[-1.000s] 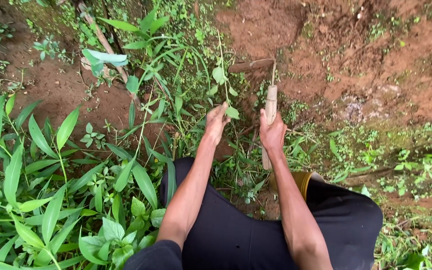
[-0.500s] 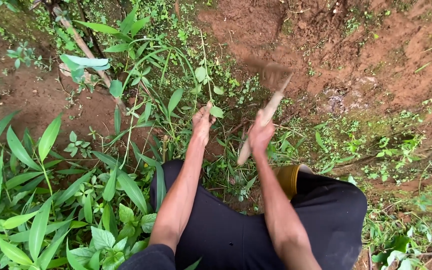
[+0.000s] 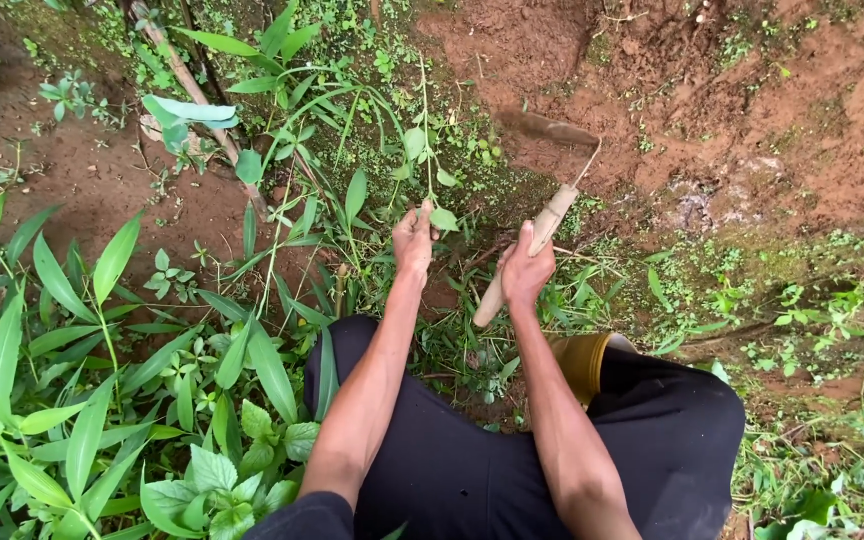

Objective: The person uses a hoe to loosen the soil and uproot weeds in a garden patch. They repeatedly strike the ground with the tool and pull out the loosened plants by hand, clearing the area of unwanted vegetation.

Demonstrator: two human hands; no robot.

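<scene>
The setting is outdoors — no walls, no furniture, only ground and growth under soft, even daylight with no hard shadows. Bare reddish-brown soil fills the upper right, lumpy and scraped, with a pale grey patch near its lower edge. Low green weeds creep across the right side, thinning toward the dirt. On the left, a dense stand of long, pointed leaves crowds the lower corner — broader, toothed leaves sit below it. A thin brown stick lies slantwise across a patch of earth at the upper left.
</scene>
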